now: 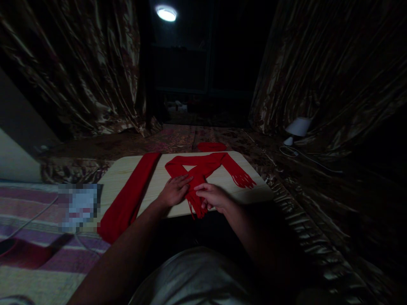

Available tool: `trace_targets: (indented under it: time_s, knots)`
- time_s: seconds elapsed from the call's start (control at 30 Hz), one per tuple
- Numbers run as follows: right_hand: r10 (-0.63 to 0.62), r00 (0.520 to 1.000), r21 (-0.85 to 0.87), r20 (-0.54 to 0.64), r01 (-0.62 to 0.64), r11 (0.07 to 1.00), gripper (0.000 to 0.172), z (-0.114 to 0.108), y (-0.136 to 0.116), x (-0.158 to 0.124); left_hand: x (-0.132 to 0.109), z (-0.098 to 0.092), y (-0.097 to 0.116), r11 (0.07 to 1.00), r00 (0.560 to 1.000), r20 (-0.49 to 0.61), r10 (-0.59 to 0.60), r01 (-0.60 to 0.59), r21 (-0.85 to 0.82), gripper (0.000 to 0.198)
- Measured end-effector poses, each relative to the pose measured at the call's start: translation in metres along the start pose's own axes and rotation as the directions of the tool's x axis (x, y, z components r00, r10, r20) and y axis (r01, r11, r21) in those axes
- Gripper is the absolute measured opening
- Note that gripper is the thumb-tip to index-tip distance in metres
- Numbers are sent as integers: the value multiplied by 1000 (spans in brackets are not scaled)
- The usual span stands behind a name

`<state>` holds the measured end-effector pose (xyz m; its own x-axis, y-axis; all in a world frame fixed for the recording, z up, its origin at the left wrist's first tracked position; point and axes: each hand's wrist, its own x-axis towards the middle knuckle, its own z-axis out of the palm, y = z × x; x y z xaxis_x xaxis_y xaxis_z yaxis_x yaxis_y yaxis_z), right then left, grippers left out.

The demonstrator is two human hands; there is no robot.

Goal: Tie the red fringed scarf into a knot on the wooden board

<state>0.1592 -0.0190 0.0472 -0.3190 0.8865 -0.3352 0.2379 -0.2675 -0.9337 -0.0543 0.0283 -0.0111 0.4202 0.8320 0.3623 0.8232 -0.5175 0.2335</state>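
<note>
Scarf (199, 170): middle of frame, on table (233, 195).
Left hand (174, 190): flat, fingers slightly apart.
Right hand (213, 197): seems to pinch scarf.
Fringe (199, 210): could tangle; a hard tug might pull folds loose.

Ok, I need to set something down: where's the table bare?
Bare wood shows on the table between the wide red cloth and left hand, left of that cloth, and right of the loose fringe. It's crowded in the middle, where left and right hand touch the red scarf.

Pale table (155, 180) with 1 fringed red scarf (207, 166); 1 long red cloth (132, 195)
</note>
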Motion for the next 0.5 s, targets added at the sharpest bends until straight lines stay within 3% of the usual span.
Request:
trace_targets:
  time_s: [0.1, 0.23, 0.5]
  knots:
    - [20, 998, 9, 51, -20, 1000, 17, 1, 2, 3, 0, 0, 0, 1000, 1000, 2, 12, -12, 2, 50]
    - [-7, 1000, 48, 18, 6, 999, 27, 2, 1, 5, 0, 2, -2, 1000, 1000, -6, 2, -2, 8, 50]
    - [-30, 975, 16, 221, 28, 999, 17, 0, 4, 11, 0, 1, -2, 1000, 1000, 6, 25, -25, 14, 50]
